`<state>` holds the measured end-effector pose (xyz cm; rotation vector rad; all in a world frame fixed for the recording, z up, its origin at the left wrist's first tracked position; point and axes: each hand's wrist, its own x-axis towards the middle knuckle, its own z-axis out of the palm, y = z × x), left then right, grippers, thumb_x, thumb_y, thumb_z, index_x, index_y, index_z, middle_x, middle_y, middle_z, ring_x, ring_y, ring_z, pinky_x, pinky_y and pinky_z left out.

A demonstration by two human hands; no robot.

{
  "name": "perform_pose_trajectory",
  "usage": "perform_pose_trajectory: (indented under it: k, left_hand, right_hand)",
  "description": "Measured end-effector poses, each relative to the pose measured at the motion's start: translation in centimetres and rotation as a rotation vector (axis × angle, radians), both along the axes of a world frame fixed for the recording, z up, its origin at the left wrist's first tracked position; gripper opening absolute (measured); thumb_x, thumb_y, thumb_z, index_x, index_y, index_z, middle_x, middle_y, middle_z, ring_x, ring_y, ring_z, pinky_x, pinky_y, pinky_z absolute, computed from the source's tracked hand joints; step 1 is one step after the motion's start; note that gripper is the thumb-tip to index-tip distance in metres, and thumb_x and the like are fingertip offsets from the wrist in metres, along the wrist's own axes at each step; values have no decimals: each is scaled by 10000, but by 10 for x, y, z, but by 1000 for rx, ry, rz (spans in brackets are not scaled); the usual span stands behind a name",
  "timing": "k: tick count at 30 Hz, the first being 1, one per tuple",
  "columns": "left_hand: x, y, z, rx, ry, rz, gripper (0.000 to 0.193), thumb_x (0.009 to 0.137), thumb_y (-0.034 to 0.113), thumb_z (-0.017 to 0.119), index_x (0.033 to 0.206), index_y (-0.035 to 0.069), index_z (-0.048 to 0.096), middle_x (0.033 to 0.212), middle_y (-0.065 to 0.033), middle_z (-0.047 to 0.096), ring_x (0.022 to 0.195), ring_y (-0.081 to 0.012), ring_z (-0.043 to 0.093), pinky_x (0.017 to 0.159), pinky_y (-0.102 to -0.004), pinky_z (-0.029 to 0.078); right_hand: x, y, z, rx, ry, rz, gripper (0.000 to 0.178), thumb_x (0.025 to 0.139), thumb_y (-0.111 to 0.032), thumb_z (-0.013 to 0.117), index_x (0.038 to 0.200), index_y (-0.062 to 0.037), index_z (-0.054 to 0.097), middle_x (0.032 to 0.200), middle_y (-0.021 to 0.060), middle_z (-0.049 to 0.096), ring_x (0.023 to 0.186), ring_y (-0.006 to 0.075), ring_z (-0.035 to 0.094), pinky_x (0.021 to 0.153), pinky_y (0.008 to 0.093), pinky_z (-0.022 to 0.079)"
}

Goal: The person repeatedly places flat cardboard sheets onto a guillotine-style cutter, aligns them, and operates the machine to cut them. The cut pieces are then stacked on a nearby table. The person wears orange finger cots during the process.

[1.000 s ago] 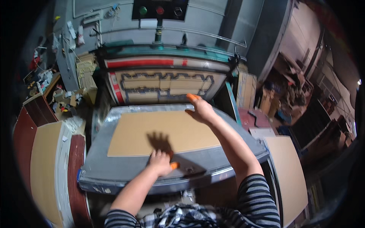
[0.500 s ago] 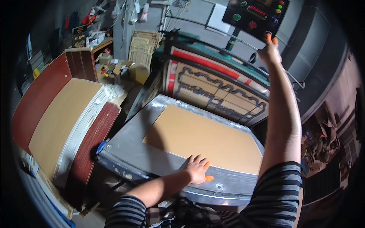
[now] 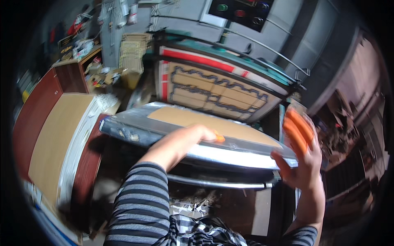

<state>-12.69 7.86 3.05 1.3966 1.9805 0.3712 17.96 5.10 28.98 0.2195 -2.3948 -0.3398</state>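
A flat tan cardboard sheet (image 3: 242,130) lies on the metal platen (image 3: 141,119) of a press, which tilts up toward its framed cutting die (image 3: 213,90). My left hand (image 3: 199,133) lies on the sheet near its front edge, with an orange finger cover showing on it. Its other fingers are partly hidden and smeared. At the platen's right corner is my right hand (image 3: 305,149), its fingers stretched out and holding nothing. Orange covers sit on several of its fingers. Whether this hand touches the platen I cannot tell.
Above the die hangs a black control panel (image 3: 238,14) with coloured buttons. To the left stand large brown and reddish boards (image 3: 57,135). A horizontal metal bar (image 3: 221,185) runs below the platen. Scrap pieces (image 3: 342,121) are heaped at the right.
My right hand has come down from the control panel to the platen's right corner. The platen has tilted up at its front, my left hand staying on the sheet. The view has shifted too.
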Motion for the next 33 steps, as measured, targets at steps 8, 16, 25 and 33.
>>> perform_pose_trajectory:
  k: [8, 16, 25, 33]
  left_hand:
    - [-36, 19, 140, 1340, 589, 113, 293, 822, 215, 699, 1049, 31, 673, 1038, -138, 657, 1024, -325, 594, 906, -413, 470]
    - [125, -100, 33, 1264, 339, -441, 136, 686, 160, 777, 762, 84, 693, 747, -38, 657, 678, -221, 632, 601, -329, 492]
    - [154, -183, 61, 1358, 518, -291, 132, 693, 145, 778, 754, 69, 688, 736, -38, 647, 633, -214, 623, 538, -316, 457]
    - [163, -180, 135, 1594, 619, -108, 183, 755, 141, 751, 895, 41, 691, 915, -75, 657, 801, -260, 650, 701, -361, 508]
  right_hand:
    - [197, -40, -67, -465, 65, -519, 372, 766, -157, 757, 1095, -37, 632, 1125, 147, 630, 1001, 308, 646, 929, 440, 491]
    - [277, -3, -230, -1011, 301, -907, 343, 794, -110, 743, 1109, -6, 654, 1029, 184, 668, 912, 281, 676, 798, 326, 536]
    - [181, 30, -255, -978, 47, -600, 346, 796, -103, 749, 1121, -23, 661, 1119, 181, 648, 975, 283, 672, 845, 320, 540]
    - [176, 8, -256, -1014, 21, -481, 327, 791, -112, 743, 1102, -42, 673, 1116, 184, 645, 970, 322, 659, 845, 344, 538]
